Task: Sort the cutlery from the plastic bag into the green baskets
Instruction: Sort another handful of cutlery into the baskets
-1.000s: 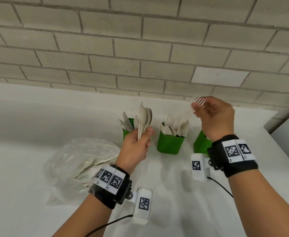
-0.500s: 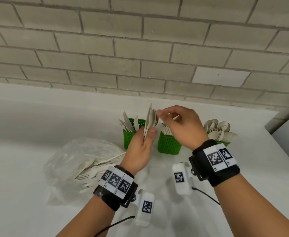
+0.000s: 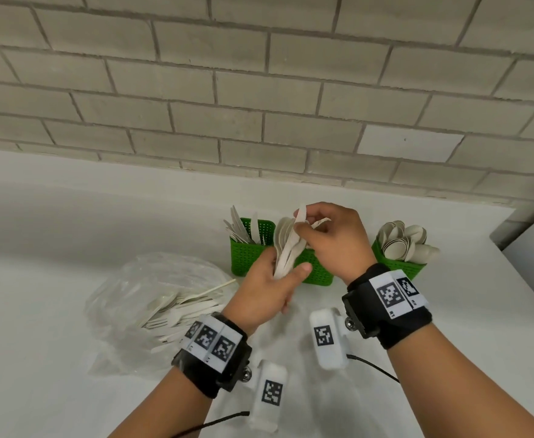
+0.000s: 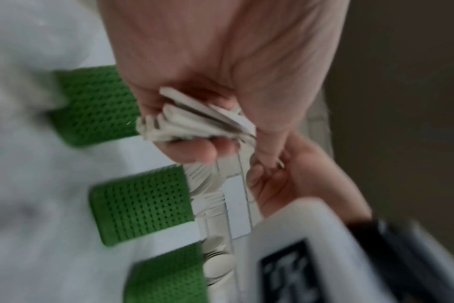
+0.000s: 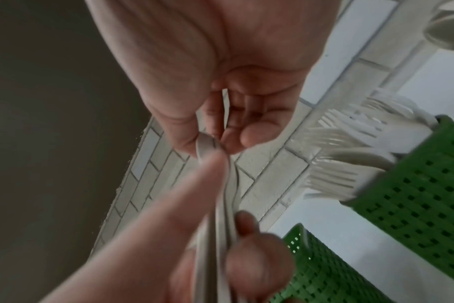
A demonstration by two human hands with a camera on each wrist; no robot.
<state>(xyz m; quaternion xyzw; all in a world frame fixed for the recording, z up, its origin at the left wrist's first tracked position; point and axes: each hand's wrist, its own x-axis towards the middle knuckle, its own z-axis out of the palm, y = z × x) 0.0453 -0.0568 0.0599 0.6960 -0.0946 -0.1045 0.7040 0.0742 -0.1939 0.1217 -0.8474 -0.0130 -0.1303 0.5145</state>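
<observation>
Clamping a fanned bunch of pale disposable cutlery at centre frame, the left hand presents it so the right hand's fingers can pinch out one serrated knife, probably bound for the perforated green plastic baskets behind, while the crumpled clear plastic bag lies lower left on the white tabletop.

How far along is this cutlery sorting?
Well underway. All three green baskets already hold cutlery; the right one holds spoons. The left hand grips a bundle, and the right hand pinches one piece from it. The plastic bag still holds more.
</observation>
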